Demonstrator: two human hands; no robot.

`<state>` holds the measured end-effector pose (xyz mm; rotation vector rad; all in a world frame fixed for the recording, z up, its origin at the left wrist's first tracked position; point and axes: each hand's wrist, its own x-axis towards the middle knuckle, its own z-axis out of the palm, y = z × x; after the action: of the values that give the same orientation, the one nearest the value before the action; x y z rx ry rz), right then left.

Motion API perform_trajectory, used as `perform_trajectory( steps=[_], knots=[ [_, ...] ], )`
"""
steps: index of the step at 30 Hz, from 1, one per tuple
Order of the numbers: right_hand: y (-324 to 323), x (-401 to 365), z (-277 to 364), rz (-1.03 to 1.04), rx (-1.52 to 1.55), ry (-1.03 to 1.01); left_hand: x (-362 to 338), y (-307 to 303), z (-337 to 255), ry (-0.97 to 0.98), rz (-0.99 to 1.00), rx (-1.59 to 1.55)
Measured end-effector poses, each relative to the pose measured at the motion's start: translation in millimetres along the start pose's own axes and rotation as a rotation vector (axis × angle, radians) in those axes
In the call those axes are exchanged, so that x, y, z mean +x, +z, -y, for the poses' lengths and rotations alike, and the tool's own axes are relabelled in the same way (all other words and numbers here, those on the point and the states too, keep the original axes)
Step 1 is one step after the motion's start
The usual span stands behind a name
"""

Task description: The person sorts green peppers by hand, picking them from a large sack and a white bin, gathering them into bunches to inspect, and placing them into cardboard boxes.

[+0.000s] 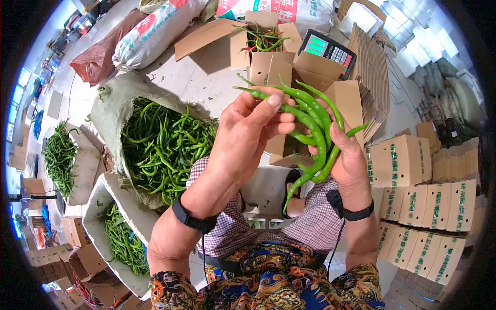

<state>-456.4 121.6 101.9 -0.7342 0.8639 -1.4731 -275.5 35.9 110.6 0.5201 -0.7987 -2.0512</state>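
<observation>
Several long green chili peppers (pixel 316 114) are gathered in front of me, above an open cardboard box (pixel 347 101). My right hand (pixel 352 157) is closed around the bunch, its thumb pressed over the stalks of peppers. My left hand (pixel 247 121) pinches one green chili pepper between thumb and fingers at the bunch's left side. The box interior is largely hidden behind my hands and the peppers. To the left, a pale woven sack (pixel 109 121) lies with its mouth spread, full of green chili peppers (pixel 168 144).
A digital scale (pixel 328 51) stands beyond the box, beside a smaller carton (pixel 240 56) holding green and red peppers. At left is a white foam box (pixel 93 212) of peppers. Printed cartons (pixel 398 160) are stacked at right, with flattened cardboard (pixel 372 77) behind.
</observation>
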Motion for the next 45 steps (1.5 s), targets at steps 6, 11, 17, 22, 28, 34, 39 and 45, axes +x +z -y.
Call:
perform_trajectory(
  steps=[6, 11, 17, 22, 28, 34, 39, 45],
  knots=[
    [-9.2, 9.3, -5.0, -0.027, -0.042, 0.053, 14.1, 3.9, 3.5, 0.017, 0.015, 0.024],
    [-35.6, 7.6, -6.0, 0.009, 0.176, 0.080, -7.6, -11.1, -29.2, -0.009, 0.077, 0.256],
    [-18.9, 9.3, -13.0, 0.019, 0.192, 0.041, -9.7, -10.4, 2.9, -0.053, 0.000, 0.526],
    [-16.6, 9.2, -13.9, 0.096, 0.234, 0.022, 2.3, -10.2, 15.1, -0.180, 0.103, 0.448],
    [-34.3, -1.9, -26.7, 0.047, 0.290, 0.028, -6.4, 2.4, 10.1, -0.107, 0.125, 0.410],
    [-25.9, 2.7, -36.9, -0.086, 0.347, -0.102, 3.1, 23.0, 33.6, -0.010, 0.126, 0.468],
    [-30.3, 0.4, -29.1, -0.033, 0.300, -0.113, 14.9, 27.2, 47.9, 0.029, 0.089, 0.537],
    [-35.8, 18.1, -23.3, -0.197, 0.218, -0.047, 32.3, 24.2, 42.9, -0.072, 0.170, 0.600]
  ],
)
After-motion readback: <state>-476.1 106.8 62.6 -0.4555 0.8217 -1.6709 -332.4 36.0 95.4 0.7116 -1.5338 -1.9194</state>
